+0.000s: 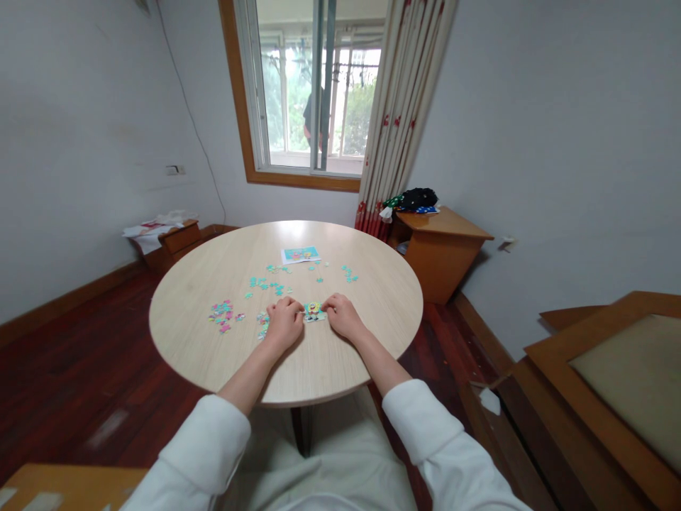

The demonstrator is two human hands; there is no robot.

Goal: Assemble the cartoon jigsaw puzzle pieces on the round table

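Observation:
A small joined section of a jigsaw puzzle [314, 311], with a yellow cartoon figure on it, lies on the round table near me. My left hand [286, 321] is closed, its curled fingertips at the section's left edge. At the opposite edge, my right hand [345, 316] has its fingers bent together against the puzzle. Loose puzzle pieces [262, 323] peek out beside my left hand, which partly covers them. Pink and mixed-colour pieces [222, 314] form a heap farther left. Several teal pieces [260, 282] are scattered beyond my hands, with another small group [350, 273] to the right.
A picture sheet [301, 255] lies toward the far side of the round wooden table [372, 312]. Past it stands a wooden cabinet [441, 248] with cloth [418, 199] on top. A person [315, 117] shows beyond the window. A chair [611, 369] is at the right.

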